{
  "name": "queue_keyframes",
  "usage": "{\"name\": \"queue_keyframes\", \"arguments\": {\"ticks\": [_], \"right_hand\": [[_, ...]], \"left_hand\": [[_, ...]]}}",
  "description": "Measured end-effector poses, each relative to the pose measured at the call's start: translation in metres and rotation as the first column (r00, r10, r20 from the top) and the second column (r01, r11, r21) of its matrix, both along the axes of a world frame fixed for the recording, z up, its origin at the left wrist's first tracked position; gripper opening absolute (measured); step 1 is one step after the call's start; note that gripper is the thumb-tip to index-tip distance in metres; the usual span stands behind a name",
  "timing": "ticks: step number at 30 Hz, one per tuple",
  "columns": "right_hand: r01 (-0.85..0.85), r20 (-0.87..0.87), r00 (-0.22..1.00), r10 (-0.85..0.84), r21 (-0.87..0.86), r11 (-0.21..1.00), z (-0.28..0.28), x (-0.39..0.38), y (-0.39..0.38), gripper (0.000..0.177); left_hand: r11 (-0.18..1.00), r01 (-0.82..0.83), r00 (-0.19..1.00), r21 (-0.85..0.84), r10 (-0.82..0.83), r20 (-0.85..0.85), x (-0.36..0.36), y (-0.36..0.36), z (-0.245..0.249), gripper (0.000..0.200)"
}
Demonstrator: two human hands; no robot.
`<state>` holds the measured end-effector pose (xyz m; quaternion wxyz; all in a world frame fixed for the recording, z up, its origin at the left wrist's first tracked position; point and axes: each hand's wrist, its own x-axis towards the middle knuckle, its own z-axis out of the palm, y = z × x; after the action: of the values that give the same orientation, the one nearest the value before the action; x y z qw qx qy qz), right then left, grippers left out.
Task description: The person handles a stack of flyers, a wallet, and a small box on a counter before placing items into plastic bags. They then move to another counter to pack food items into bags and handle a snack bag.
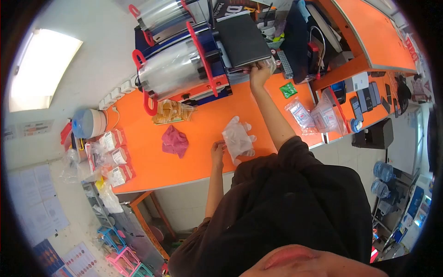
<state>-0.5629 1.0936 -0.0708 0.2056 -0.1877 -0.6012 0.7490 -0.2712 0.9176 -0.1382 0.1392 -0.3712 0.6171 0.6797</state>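
A translucent plastic glove [237,138] lies spread on the orange table, in front of my body. Beside its left edge is my left hand [218,151], low over the table, fingers loosely bent and slightly apart, with nothing visible in them. Farther out, my right hand [260,76] reaches the near edge of a black folder [243,39] on a stack. Its fingers are closed at crinkled clear plastic [268,64] there; what they grip is partly hidden. A crumpled pink cloth [175,141] lies left of the glove.
Film-roll machines with red handles [173,69] stand at the back. Yellowish packets [171,112] lie before them. Boxes [119,157] line the left end. A green packet [288,90], clear bags [302,115] and a phone [356,108] lie to the right, near a shelf.
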Motion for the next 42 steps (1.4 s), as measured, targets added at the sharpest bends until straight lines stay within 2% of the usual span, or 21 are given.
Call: {"name": "queue_keyframes", "arguments": {"ticks": [3, 7, 9, 12, 13, 16, 18, 19, 21, 22, 24, 25, 27, 31, 33, 36, 38, 39, 40, 41, 42], "right_hand": [[-0.076, -0.06, 0.996, 0.073, -0.061, 0.995, -0.004, 0.002, 0.008, 0.015], [-0.026, -0.047, 0.999, 0.02, -0.123, 0.992, -0.01, -0.005, 0.004, 0.014], [-0.037, 0.112, 0.993, 0.023, 0.127, 0.991, 0.001, -0.001, 0.007, 0.014], [0.081, 0.054, 0.994, -0.096, 0.239, 0.968, -0.026, -0.011, 0.001, 0.016], [0.081, 0.054, 0.994, -0.096, 0.233, 0.969, -0.025, -0.01, -0.001, 0.016], [0.15, 0.045, 0.987, -0.152, 0.04, 0.988, -0.009, 0.002, -0.008, 0.018], [0.16, -0.057, 0.983, -0.172, -0.163, 0.973, -0.001, 0.006, -0.009, 0.02], [0.164, -0.06, 0.983, -0.176, -0.166, 0.972, -0.017, -0.002, -0.01, 0.02], [0.265, -0.114, 0.958, -0.262, 0.015, 0.964, -0.048, -0.014, -0.014, 0.016], [0.272, -0.103, 0.958, -0.269, 0.014, 0.962, -0.029, -0.007, -0.015, 0.016], [0.115, 0.063, 0.992, -0.112, -0.04, 0.993, 0.01, -0.003, -0.014, 0.014], [0.132, 0.069, 0.989, -0.129, -0.041, 0.99, 0.011, -0.001, -0.012, 0.014], [0.04, 0.207, 0.975, -0.076, 0.172, 0.984, 0.011, -0.006, -0.005, 0.015], [0.062, 0.006, 0.998, -0.062, -0.115, 0.991, 0.01, 0.002, -0.007, 0.016], [0.06, 0.033, 0.998, -0.058, -0.069, 0.996, 0.021, 0.022, 0.006, 0.016], [-0.002, 0.054, 0.999, -0.003, 0.09, 0.996, 0.017, 0.066, 0.043, 0.022], [-0.018, 0.072, 0.997, -0.019, 0.482, 0.876, -0.034, 0.095, 0.097, 0.028], [-0.137, 0.227, 0.971, -0.068, 0.772, 0.62, -0.053, 0.112, 0.128, 0.032], [-0.295, 0.349, 0.921, -0.173, 0.915, 0.275, -0.074, 0.132, 0.159, 0.037], [-0.361, 0.414, 0.867, -0.277, 0.905, 0.223, -0.107, 0.144, 0.185, 0.052], [-0.423, 0.479, 0.83, -0.286, 0.874, 0.238, -0.109, 0.161, 0.204, 0.072]], "left_hand": [[1.0, 0.015, 1.0, 0.022, -0.015, 0.017, -0.002, 0.001, -0.002, 0.02], [0.999, 0.011, 1.0, 0.045, -0.011, -0.01, -0.007, 0.003, -0.001, 0.019], [0.998, 0.021, 0.999, 0.051, -0.018, -0.047, -0.009, 0.002, -0.001, 0.02], [0.999, 0.04, 0.999, 0.034, -0.039, -0.026, -0.013, 0.001, 0.0, 0.021], [0.999, 0.041, 0.999, 0.028, -0.04, -0.026, -0.013, 0.0, 0.001, 0.021], [0.999, 0.033, 0.999, 0.017, -0.033, -0.01, -0.009, -0.001, 0.001, 0.021], [0.999, 0.018, 0.999, 0.045, -0.016, -0.047, -0.006, -0.003, -0.002, 0.02], [0.999, 0.022, 0.999, 0.042, -0.02, -0.05, -0.007, -0.004, -0.005, 0.02], [1.0, -0.004, 1.0, 0.024, 0.004, 0.019, -0.002, -0.007, -0.011, 0.02], [1.0, 0.002, 1.0, 0.02, -0.003, 0.029, 0.002, -0.007, -0.01, 0.02], [0.999, 0.029, 1.0, 0.023, -0.029, 0.004, 0.004, -0.009, -0.01, 0.022], [0.999, 0.046, 0.999, 0.021, -0.047, 0.01, 0.006, -0.009, -0.01, 0.022], [0.999, 0.03, 0.999, 0.016, -0.03, 0.014, 0.003, -0.009, -0.011, 0.022], [0.998, 0.057, 0.997, 0.02, -0.058, 0.049, -0.001, -0.007, -0.01, 0.023], [0.998, 0.054, 0.998, 0.044, -0.052, -0.037, -0.001, -0.007, -0.01, 0.024], [0.997, 0.071, 0.997, 0.002, -0.071, -0.032, -0.005, -0.008, 0.003, 0.023], [0.998, 0.054, 0.998, -0.021, -0.055, -0.033, -0.005, -0.01, 0.001, 0.023], [0.999, 0.031, 0.999, -0.045, -0.033, -0.038, -0.005, -0.011, -0.001, 0.023], [0.999, 0.032, 0.999, -0.041, -0.034, -0.035, -0.004, -0.01, 0.001, 0.023], [0.998, 0.047, 0.997, -0.046, -0.05, -0.055, -0.005, -0.007, 0.003, 0.023], [0.997, 0.062, 0.995, -0.052, -0.066, -0.074, -0.005, -0.005, 0.003, 0.023]]}}
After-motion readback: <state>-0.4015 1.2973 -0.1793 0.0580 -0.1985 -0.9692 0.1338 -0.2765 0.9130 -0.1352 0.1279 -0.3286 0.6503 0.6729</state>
